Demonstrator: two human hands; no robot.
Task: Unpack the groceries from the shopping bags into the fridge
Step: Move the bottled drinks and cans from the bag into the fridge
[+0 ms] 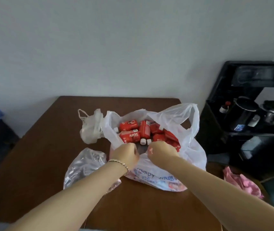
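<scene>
You have three plastic bags on the brown table. The large white shopping bag stands open in the middle; a small crumpled white bag lies just behind its left side, touching it; and a clear crumpled bag lies at its front left, partly under your left forearm. Inside the open bag you can count about eight red juice bottles lying on their sides in a heap, one label reading JUICE, and three white caps show clearly near the front, with perhaps a fourth at the left wall. Both your arms reach forward and slightly inward, so your two hands meet close together at the bag's near rim. Your left hand is closed into a fist, knuckles up, pinching the left part of that rim; a beaded bracelet circles its wrist. Your right hand is likewise curled tight on the rim just to the right, with the fingers tucked under so the exact hold is hidden. Neither hand touches a bottle. At the table's right edge lies one pink cloth, well apart from the bags. Beyond it stands one black appliance stand holding a dark kettle and a small red-capped bottle.
</scene>
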